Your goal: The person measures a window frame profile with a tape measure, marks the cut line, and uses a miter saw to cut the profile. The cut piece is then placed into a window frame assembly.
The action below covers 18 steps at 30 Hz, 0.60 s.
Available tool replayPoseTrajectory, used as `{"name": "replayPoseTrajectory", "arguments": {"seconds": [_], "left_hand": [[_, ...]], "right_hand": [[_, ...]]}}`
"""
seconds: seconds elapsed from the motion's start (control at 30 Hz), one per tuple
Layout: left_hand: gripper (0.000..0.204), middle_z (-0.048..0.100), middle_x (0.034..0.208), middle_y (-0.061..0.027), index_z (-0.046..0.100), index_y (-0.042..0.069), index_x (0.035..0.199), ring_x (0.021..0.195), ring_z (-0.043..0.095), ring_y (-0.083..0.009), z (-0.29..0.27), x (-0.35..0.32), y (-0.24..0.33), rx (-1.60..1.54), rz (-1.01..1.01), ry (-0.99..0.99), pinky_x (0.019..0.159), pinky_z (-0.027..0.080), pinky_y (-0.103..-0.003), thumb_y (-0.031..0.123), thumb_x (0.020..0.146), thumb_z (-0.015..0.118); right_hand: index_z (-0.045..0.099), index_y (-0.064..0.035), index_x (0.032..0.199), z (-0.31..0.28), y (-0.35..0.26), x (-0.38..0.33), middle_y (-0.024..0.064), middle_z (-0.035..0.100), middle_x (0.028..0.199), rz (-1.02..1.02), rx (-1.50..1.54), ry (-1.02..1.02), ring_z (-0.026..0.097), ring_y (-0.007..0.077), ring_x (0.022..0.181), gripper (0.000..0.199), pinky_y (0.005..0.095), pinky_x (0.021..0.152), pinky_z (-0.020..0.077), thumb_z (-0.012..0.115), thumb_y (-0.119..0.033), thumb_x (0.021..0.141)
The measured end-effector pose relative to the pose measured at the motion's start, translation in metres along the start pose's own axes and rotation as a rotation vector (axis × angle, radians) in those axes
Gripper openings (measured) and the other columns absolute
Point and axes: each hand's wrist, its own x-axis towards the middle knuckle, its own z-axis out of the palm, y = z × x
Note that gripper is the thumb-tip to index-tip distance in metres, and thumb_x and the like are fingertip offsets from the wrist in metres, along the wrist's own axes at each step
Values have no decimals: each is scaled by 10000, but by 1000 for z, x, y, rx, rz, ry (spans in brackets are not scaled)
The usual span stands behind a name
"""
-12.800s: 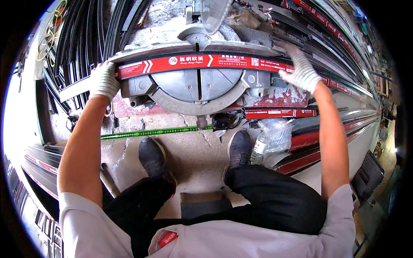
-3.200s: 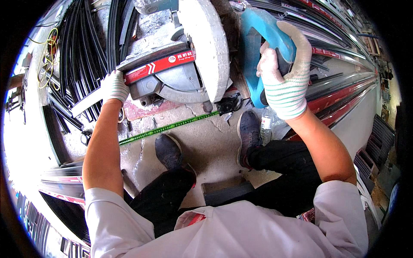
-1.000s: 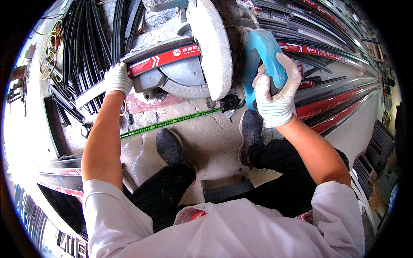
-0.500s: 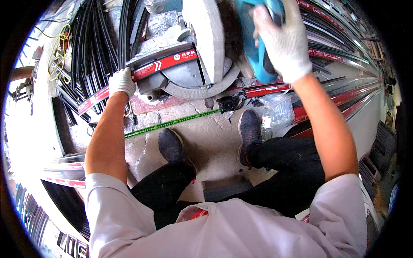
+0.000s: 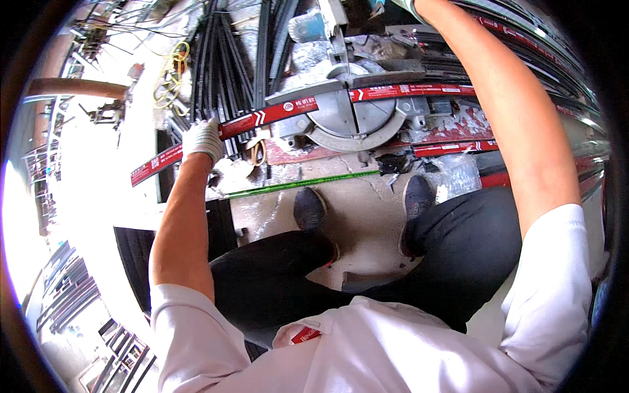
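A white striped glove covers my left hand (image 5: 203,141), its fingers wrapped round a long profile with red film (image 5: 262,118). That profile slants across the miter saw's round base (image 5: 357,118). Right of the blade slot lies another red-filmed profile length (image 5: 413,92), with a grey gap between the two. The saw head is raised; a teal part (image 5: 306,27) of it shows near the top. My right hand (image 5: 409,6) is at the top edge, mostly cut off, beside a sliver of teal, and its fingers are hidden.
A green tape measure (image 5: 301,184) stretches across the floor before my shoes (image 5: 310,209). Bundles of black profiles (image 5: 219,65) lie beyond my left hand. Clear plastic wrap (image 5: 458,171) sits at the right, near more red-filmed profiles (image 5: 445,149). A yellow cord (image 5: 171,75) coils at far left.
The saw head has gone up and away, baring the base and the gap in the red film. My right hand has moved up to the top edge. My left hand still grips the profile.
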Motion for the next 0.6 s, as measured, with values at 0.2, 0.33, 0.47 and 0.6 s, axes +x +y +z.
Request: {"name": "replayPoseTrajectory", "arguments": {"seconds": [0.2, 0.33, 0.47, 0.6], "left_hand": [[161, 733, 1059, -158, 702, 122, 1044, 1064, 690, -370, -58, -75, -9, 0, -98, -14, 922, 517, -496, 199, 916, 641], [193, 718, 1065, -172, 686, 93, 1052, 1037, 683, -385, -85, -128, -27, -30, -164, 67, 904, 530, -491, 187, 888, 644], [192, 716, 1052, -203, 691, 91, 1068, 1045, 683, -401, -86, -180, -40, -121, -337, 69, 920, 527, -504, 191, 926, 610], [231, 733, 1029, -225, 691, 105, 1113, 1006, 703, -426, -81, -244, -67, -197, -492, 64, 891, 547, -500, 201, 930, 588]], "right_hand": [[535, -181, 1405, -22, -35, -22, 274, 718, 1079, 149, -182, -24, 689, 477, 969, 483, 532, 861, 554, 538, -402, 976], [444, -113, 1517, -38, -5, -47, 269, 679, 1249, -1, -142, -72, 688, 402, 1105, 601, 464, 957, 534, 550, -428, 1016], [585, -48, 1381, -72, -3, -109, 196, 707, 1217, 8, -146, 17, 696, 369, 1087, 547, 416, 968, 531, 569, -451, 1010], [615, -66, 1377, -133, -12, -130, 169, 711, 1257, -42, -92, -17, 688, 288, 1153, 476, 369, 1003, 512, 569, -398, 1039]]}}
